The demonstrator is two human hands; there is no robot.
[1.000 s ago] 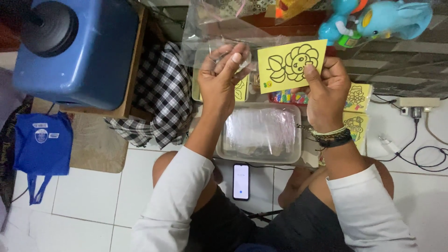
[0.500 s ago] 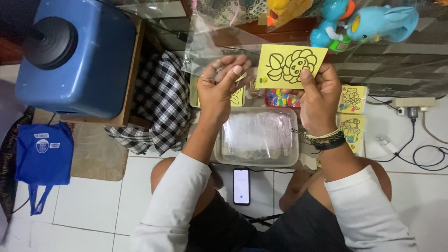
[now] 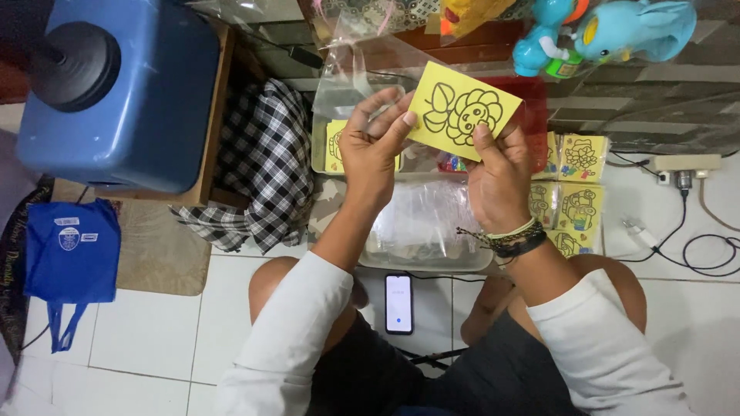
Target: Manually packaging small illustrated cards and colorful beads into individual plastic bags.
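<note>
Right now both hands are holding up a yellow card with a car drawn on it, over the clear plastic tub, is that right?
Not quite. The head view shows the yellow card has a flower with leaves drawn on it, not a car. The rest stands: the left hand and the right hand both hold it up over the clear plastic tub.

Bare floor (image 3: 146, 339) lies open at lower left; ahead, the clear tub (image 3: 432, 231), checked cloth (image 3: 258, 166) and blue container (image 3: 123, 92) crowd the way.
</note>
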